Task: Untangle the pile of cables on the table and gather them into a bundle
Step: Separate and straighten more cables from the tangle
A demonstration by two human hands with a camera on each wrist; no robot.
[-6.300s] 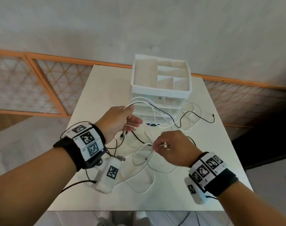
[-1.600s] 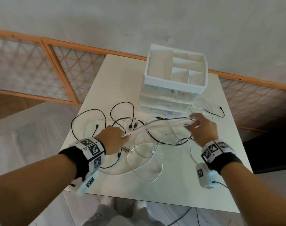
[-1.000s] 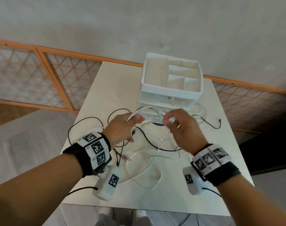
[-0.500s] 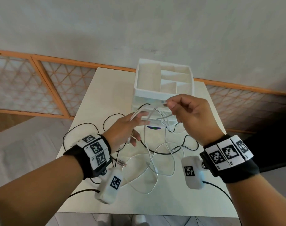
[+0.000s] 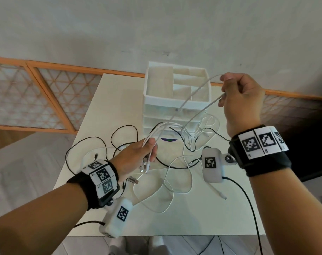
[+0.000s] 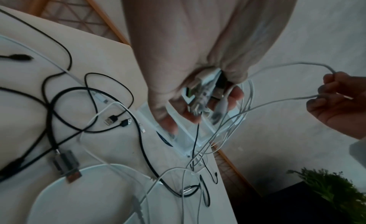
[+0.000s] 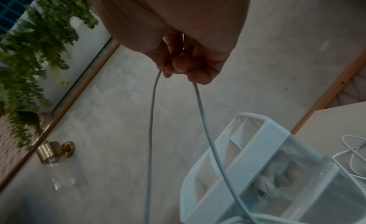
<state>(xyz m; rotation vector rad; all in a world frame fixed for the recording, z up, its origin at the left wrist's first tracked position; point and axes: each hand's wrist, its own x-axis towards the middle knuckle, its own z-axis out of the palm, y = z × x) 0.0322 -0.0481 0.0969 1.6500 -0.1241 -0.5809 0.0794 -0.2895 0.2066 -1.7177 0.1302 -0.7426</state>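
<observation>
A tangle of white cables [image 5: 176,183] and black cables [image 5: 94,142] lies on the white table [image 5: 202,218]. My left hand [image 5: 138,155] grips a bunch of white cable strands and plug ends [image 6: 200,94] just above the table. My right hand [image 5: 239,100] is raised high at the right, above the organizer, and pinches a loop of one white cable [image 5: 197,91]. Its two strands [image 7: 152,117] hang from my fingers toward the left hand and the pile. The black cables [image 6: 59,92] spread to the left of my left hand.
A white drawer organizer [image 5: 176,100] with open top compartments stands at the back of the table, right behind the pile. A loose white plug end [image 5: 221,195] lies at the front right. An orange-framed lattice [image 5: 46,96] and a grey wall stand behind. A green plant [image 7: 29,39] hangs nearby.
My right hand has risen up and to the right, drawing the white cable loop out of the pile. My left hand has kept its grip in about the same place.
</observation>
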